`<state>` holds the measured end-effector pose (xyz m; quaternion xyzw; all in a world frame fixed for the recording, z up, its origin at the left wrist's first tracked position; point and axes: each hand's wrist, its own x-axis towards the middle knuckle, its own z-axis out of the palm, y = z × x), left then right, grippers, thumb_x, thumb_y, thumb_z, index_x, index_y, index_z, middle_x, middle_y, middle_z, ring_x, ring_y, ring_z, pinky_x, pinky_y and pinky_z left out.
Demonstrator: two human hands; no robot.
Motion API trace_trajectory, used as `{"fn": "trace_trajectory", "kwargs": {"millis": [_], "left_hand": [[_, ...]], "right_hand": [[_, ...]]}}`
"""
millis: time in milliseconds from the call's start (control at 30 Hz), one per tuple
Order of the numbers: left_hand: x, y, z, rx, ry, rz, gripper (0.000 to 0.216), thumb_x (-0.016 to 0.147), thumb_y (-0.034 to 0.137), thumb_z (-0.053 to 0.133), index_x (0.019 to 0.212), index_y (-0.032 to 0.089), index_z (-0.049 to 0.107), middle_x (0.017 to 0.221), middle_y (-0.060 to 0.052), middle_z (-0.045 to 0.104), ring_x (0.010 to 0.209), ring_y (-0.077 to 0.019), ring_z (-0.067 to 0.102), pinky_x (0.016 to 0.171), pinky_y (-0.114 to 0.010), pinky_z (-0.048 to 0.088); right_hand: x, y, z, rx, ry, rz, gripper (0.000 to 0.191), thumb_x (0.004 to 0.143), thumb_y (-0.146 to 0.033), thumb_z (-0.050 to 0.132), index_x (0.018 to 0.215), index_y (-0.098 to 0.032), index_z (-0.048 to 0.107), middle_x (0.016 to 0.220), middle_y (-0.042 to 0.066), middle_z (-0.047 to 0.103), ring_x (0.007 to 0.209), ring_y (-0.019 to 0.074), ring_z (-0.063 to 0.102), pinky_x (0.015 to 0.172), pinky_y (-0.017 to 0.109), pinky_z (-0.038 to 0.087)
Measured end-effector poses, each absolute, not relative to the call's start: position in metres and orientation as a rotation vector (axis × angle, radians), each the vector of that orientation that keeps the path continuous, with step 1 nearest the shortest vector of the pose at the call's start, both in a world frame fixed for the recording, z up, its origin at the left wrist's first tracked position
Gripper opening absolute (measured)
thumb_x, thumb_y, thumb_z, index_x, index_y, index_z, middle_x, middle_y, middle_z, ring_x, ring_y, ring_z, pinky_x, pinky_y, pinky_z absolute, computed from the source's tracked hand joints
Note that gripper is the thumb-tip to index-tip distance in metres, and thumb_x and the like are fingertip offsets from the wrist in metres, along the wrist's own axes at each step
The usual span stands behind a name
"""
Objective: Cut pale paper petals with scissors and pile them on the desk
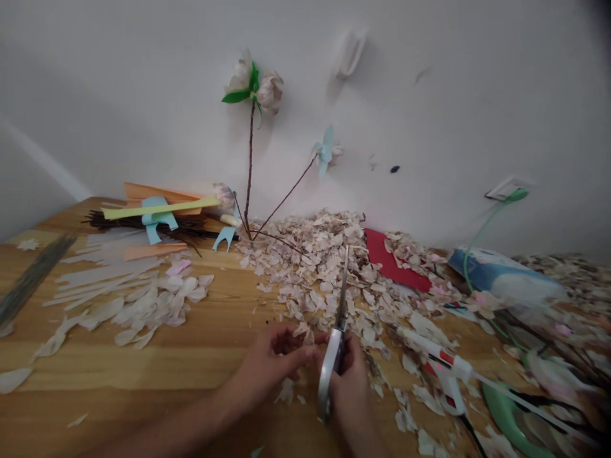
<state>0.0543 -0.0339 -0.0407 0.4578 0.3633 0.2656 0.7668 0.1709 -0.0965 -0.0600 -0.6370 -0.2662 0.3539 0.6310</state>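
Observation:
My right hand [351, 381] is closed round the white handles of a pair of scissors [338, 324], whose blades point away from me over the table. My left hand [274, 356] sits just left of the scissors with its fingers curled, pinching a small pale husk-like scrap [301, 331] I cannot name. Both hands rest low on the wooden table [214, 318], at the near edge of a large heap of pale flakes [329, 267].
A flower on a thin twig [252, 89] leans on the wall. Coloured paper strips and dark twigs [157, 213] lie at back left. A red sheet [389, 261], a white glue gun [443, 369], a blue-white packet [501, 273] and green cable lie at right.

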Motion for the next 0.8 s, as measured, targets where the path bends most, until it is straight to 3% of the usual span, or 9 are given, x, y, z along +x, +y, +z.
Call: {"fn": "trace_trajectory", "kwargs": {"millis": [300,467,633,800], "left_hand": [[0.055,-0.031,-0.043,1.063,0.837,0.602,0.036,0.051,0.041,0.074,0.075,0.016,0.062,0.064,-0.001,0.063,0.059,-0.0168,0.059,0.053,-0.028,0.047],[0.055,-0.031,-0.045,1.182,0.863,0.625,0.024,0.061,0.035,0.066,0.073,0.015,0.063,0.063,-0.002,0.062,0.059,-0.0175,0.059,0.052,-0.027,0.046],[0.053,-0.035,-0.055,1.351,0.904,0.676,0.008,0.067,0.021,0.061,0.071,0.017,0.066,0.066,-0.002,0.064,0.064,-0.0165,0.058,0.057,-0.025,0.044],[0.053,-0.037,-0.057,1.420,0.925,0.685,0.010,0.071,0.025,0.061,0.073,0.017,0.067,0.067,-0.003,0.067,0.065,-0.0175,0.060,0.058,-0.024,0.044]], "right_hand": [[0.174,-0.098,-0.065,-1.465,-0.605,0.769,0.032,0.057,-0.031,0.072,0.079,-0.024,0.050,0.067,-0.006,0.063,0.061,0.0134,0.061,0.059,0.024,0.049],[0.176,-0.097,-0.064,-1.490,-0.613,0.776,0.034,0.055,-0.029,0.072,0.080,-0.023,0.050,0.066,-0.006,0.064,0.061,0.0135,0.061,0.059,0.024,0.050],[0.174,-0.099,-0.068,-1.517,-0.690,0.815,0.037,0.060,-0.023,0.069,0.091,-0.023,0.048,0.081,-0.002,0.068,0.074,0.0171,0.065,0.067,0.027,0.052],[0.173,-0.101,-0.074,-1.559,-0.749,0.811,0.038,0.063,-0.024,0.067,0.095,-0.023,0.048,0.080,-0.001,0.065,0.071,0.0172,0.062,0.065,0.027,0.051]]}}
